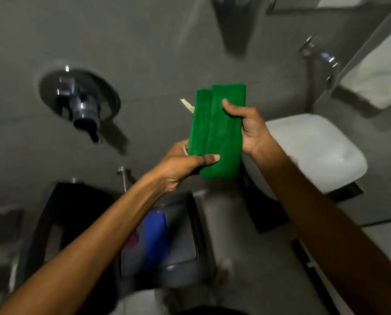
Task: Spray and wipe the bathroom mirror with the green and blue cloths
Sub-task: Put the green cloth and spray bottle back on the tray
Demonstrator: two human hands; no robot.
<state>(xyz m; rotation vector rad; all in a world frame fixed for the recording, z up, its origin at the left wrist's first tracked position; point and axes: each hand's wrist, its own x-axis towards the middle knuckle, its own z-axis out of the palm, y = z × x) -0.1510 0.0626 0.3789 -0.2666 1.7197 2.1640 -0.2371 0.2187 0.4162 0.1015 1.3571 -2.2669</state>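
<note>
I hold a folded green cloth [215,130] upright in front of me with both hands. My left hand [181,167] pinches its lower left corner, thumb on the front. My right hand [247,126] grips its right edge, thumb pressed on the cloth. A small pale tag [186,105] sticks out at the cloth's upper left. Below my arms, a blue cloth [156,237] lies on a grey bin [181,242]. No mirror and no spray bottle are in view.
A chrome shower valve [80,103] juts from the grey tiled wall at left. A white toilet [315,151] stands at right, with a chrome fitting [319,55] above it. A dark stool [71,212] stands low at left. The picture is blurred.
</note>
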